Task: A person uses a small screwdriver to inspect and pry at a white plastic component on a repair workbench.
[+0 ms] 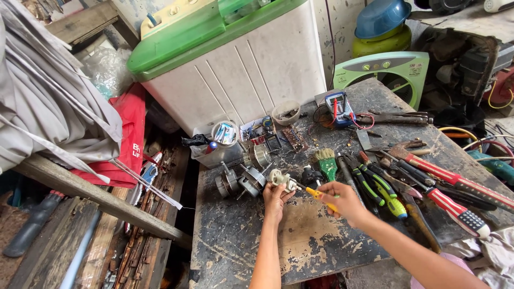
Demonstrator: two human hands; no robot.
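Left hand [275, 196] grips white part [282, 179]; screwdriver [320, 197] tip touching.

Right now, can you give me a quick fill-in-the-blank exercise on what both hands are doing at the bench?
1. The left hand holds a small white ____.
2. The right hand holds a screwdriver with a ____ handle.
3. The meter lies on the ____ side of the table.

Missing words: part; yellow; far
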